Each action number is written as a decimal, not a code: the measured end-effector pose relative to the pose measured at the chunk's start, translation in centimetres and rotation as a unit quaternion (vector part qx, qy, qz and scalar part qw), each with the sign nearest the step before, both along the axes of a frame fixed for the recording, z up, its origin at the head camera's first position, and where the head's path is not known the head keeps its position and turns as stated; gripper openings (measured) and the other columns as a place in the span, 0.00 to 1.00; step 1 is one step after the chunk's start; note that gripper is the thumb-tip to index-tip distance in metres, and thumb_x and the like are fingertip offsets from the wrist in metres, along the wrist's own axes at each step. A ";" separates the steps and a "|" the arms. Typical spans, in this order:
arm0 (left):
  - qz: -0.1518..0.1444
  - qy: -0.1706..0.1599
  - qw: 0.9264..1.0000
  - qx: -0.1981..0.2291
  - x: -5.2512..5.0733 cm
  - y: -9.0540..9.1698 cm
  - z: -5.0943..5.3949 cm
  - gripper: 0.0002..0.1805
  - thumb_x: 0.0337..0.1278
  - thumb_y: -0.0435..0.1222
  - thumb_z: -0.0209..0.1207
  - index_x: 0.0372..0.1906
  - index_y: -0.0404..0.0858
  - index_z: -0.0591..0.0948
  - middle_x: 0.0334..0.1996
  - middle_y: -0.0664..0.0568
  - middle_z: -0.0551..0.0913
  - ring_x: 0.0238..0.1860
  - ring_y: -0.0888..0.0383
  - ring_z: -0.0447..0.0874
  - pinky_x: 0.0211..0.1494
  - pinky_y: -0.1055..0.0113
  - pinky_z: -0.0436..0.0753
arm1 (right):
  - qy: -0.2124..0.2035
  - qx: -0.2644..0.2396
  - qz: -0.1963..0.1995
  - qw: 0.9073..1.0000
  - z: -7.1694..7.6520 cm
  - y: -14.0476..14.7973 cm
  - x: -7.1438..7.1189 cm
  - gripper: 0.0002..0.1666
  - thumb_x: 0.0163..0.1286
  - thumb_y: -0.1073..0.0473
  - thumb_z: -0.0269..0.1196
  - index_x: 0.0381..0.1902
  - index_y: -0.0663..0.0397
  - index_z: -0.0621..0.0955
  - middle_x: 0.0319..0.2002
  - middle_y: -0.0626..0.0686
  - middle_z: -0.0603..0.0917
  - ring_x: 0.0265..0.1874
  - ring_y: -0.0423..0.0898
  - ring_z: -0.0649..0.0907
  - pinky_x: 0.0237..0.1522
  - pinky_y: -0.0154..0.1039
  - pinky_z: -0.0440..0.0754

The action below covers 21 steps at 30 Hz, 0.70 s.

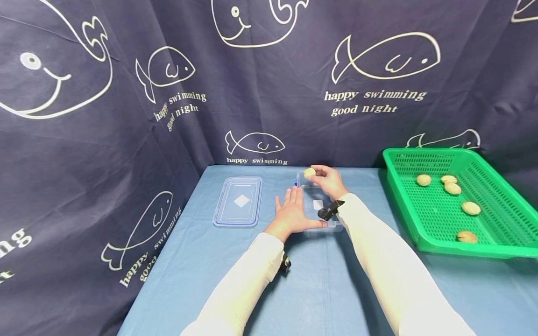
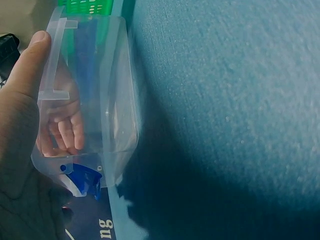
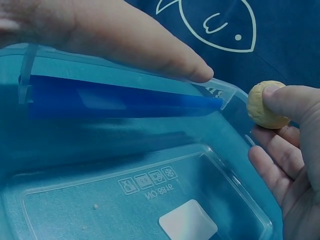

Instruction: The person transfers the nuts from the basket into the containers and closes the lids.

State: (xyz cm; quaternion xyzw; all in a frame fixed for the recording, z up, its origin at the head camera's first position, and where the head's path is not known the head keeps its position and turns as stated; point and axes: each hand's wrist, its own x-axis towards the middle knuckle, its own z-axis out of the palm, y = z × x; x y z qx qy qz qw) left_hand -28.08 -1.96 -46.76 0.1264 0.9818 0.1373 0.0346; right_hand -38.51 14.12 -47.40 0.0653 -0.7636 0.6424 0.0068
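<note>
My right hand (image 1: 329, 181) pinches a pale, rough walnut (image 3: 267, 105) between thumb and fingers. It holds the walnut at the far end of a clear plastic container (image 1: 308, 193), close to the rim. My left hand (image 1: 290, 217) rests along the container's left side with straight, spread fingers. Its thumb (image 2: 32, 65) reaches along the near rim. A blue clip flap (image 3: 125, 100) hangs on the container's side below a left finger. Inside, a white square label (image 3: 187, 222) and tiny crumbs show on the container's floor; no walnut shows there.
A clear lid (image 1: 231, 207) with a blue edge lies flat to the left on the blue cloth (image 1: 193, 275). At right stands a green basket (image 1: 403, 210) holding several walnuts (image 1: 470, 208). A dark fish-print curtain (image 1: 269, 93) hangs behind and at left.
</note>
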 end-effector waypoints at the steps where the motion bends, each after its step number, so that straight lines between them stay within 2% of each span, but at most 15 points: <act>1: -0.001 0.002 1.000 0.001 0.0 0.0 0.0 0.76 0.33 0.80 0.61 0.82 0.38 0.46 0.82 0.44 0.45 0.82 0.48 0.39 0.77 0.37 0.43 | 0.000 0.003 -0.001 1.000 0.1 0.0 0.0 0.33 0.70 0.65 0.67 0.69 0.68 0.72 0.59 0.71 0.79 0.50 0.54 0.82 0.58 0.58 0.79; 7: -0.001 -0.001 1.000 0.001 0.0 0.0 0.0 0.77 0.33 0.80 0.60 0.82 0.39 0.45 0.82 0.46 0.44 0.82 0.49 0.39 0.77 0.38 0.43 | -0.005 0.001 0.002 1.000 0.3 -0.1 0.3 0.31 0.71 0.62 0.66 0.69 0.65 0.74 0.59 0.68 0.80 0.52 0.55 0.82 0.60 0.58 0.77; 14: 0.000 -0.002 1.000 0.001 -0.1 0.0 0.0 0.77 0.34 0.81 0.60 0.82 0.39 0.45 0.82 0.45 0.45 0.82 0.50 0.38 0.77 0.38 0.42 | 0.000 -0.040 -0.001 0.999 0.7 0.2 0.2 0.31 0.73 0.54 0.65 0.69 0.62 0.74 0.61 0.65 0.80 0.59 0.58 0.81 0.62 0.57 0.76; 17: -0.003 -0.001 1.000 0.004 -0.1 -0.1 0.0 0.76 0.34 0.80 0.60 0.82 0.39 0.45 0.82 0.45 0.46 0.82 0.49 0.39 0.77 0.37 0.43 | -0.007 -0.060 0.007 0.998 1.7 0.6 0.5 0.33 0.74 0.54 0.64 0.70 0.63 0.72 0.63 0.67 0.78 0.62 0.61 0.80 0.63 0.57 0.75; 19: -0.005 0.000 1.000 0.005 -0.1 -0.1 0.1 0.75 0.35 0.80 0.60 0.82 0.39 0.46 0.82 0.44 0.46 0.82 0.49 0.39 0.77 0.37 0.43 | -0.006 -0.069 0.013 0.998 3.0 0.8 1.1 0.32 0.74 0.56 0.64 0.70 0.66 0.72 0.63 0.69 0.78 0.61 0.61 0.80 0.63 0.59 0.74; 21: -0.004 -0.002 1.000 0.003 -0.1 -0.1 0.1 0.75 0.36 0.80 0.60 0.82 0.39 0.45 0.82 0.44 0.45 0.82 0.49 0.38 0.77 0.37 0.42 | -0.001 -0.071 0.014 0.997 4.5 1.1 1.7 0.31 0.74 0.58 0.63 0.69 0.68 0.71 0.63 0.71 0.77 0.57 0.57 0.84 0.63 0.60 0.73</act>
